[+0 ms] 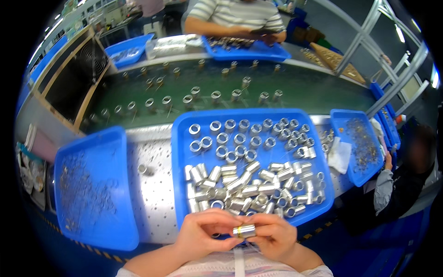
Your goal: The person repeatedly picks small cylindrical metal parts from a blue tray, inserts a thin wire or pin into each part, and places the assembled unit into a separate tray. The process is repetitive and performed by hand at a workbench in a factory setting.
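Close to my body, a short shiny metal sleeve (244, 231) with a yellowish band lies sideways between my two hands. My right hand (276, 234) pinches its right part with thumb and fingers. At the sleeve's left end, the fingers of my left hand (206, 232) close around it near the banded rim. Just beyond my hands is a large blue tray (177, 152) full of similar metal sleeves. Several stand upright in its far half, such as one sleeve (215, 126); the near half holds a heap of sleeves lying on their sides (249, 190).
A green conveyor belt (138, 87) carries spaced upright sleeves. The left blue tray (124, 184) holds thin wire-like pieces; one sleeve (145, 170) stands on the perforated metal table (152, 207). Another blue tray (339, 121) holds small parts at right. People work across the belt and at right.
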Tool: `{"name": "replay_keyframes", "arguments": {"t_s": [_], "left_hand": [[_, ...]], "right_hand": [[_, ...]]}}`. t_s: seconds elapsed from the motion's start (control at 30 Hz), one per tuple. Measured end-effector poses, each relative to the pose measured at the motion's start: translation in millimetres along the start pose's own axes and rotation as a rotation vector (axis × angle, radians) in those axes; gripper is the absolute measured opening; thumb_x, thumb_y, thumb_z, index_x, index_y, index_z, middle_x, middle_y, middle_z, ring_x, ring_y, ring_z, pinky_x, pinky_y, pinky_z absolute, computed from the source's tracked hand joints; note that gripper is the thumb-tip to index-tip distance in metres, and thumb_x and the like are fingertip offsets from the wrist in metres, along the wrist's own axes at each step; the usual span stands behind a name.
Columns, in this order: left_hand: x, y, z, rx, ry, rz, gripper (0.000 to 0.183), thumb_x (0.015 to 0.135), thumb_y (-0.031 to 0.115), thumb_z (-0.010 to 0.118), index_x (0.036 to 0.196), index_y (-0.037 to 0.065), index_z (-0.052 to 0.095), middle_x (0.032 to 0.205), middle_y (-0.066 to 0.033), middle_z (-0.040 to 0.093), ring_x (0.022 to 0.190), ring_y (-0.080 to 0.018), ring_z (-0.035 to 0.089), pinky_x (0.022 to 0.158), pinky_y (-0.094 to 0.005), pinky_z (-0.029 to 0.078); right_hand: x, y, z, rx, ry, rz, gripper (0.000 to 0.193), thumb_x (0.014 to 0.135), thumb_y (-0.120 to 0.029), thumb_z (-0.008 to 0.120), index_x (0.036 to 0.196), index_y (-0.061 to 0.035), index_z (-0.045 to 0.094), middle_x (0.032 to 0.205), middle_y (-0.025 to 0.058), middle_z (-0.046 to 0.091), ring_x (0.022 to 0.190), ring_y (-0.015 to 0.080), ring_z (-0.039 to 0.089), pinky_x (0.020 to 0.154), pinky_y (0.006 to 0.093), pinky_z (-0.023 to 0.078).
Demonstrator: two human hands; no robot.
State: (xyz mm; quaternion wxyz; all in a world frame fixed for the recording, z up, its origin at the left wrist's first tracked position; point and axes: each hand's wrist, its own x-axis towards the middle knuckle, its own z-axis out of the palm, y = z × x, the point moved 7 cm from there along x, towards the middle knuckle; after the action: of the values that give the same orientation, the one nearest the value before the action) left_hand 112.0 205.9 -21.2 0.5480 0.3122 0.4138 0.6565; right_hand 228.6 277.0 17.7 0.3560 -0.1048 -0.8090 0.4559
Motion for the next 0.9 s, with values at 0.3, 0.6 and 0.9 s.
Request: {"name": "replay_keyframes", "arguments": {"t_s": [0.3, 0.6, 0.9], "left_hand": [[-4.2, 0.1, -1.2, -0.037, -0.018, -0.018, 0.033, 0.069, -0.010, 0.067, 0.101, -0.004, 0.060, 0.104, -0.0128, 0.055, 0.097, -0.0187, 0.057, 0.088, -0.0301, 0.049], [-0.6, -3.2, -0.9, -0.061, -0.029, -0.028, 0.034, 0.069, -0.010, 0.066, 0.101, -0.003, 0.059, 0.106, -0.0121, 0.053, 0.099, -0.0182, 0.056, 0.089, -0.0300, 0.048], [-4.4, -3.2, -7.0, -0.049, 0.017, -0.044, 0.034, 0.063, -0.012, 0.069, 0.095, -0.005, 0.061, 0.102, -0.0137, 0.055, 0.096, -0.0202, 0.058, 0.086, -0.0328, 0.050]], "right_hand": [[2.3, -7.3, 1.3, 0.017, 0.008, -0.022, 0.017, 0.068, -0.001, 0.072, 0.078, 0.0020, 0.058, 0.097, 0.0185, 0.060, 0.088, 0.0281, 0.064, 0.073, 0.0311, 0.054], [3.1, -4.6, 3.1, 0.010, 0.013, -0.051, 0.017, 0.071, -0.004, 0.071, 0.076, 0.0015, 0.056, 0.096, 0.0188, 0.059, 0.088, 0.0313, 0.064, 0.075, 0.0340, 0.055], [3.5, -7.0, 8.3, 0.009, -0.040, -0.031, 0.022, 0.071, 0.001, 0.070, 0.082, 0.0000, 0.051, 0.097, 0.0202, 0.058, 0.088, 0.0318, 0.063, 0.073, 0.0340, 0.055]]}}
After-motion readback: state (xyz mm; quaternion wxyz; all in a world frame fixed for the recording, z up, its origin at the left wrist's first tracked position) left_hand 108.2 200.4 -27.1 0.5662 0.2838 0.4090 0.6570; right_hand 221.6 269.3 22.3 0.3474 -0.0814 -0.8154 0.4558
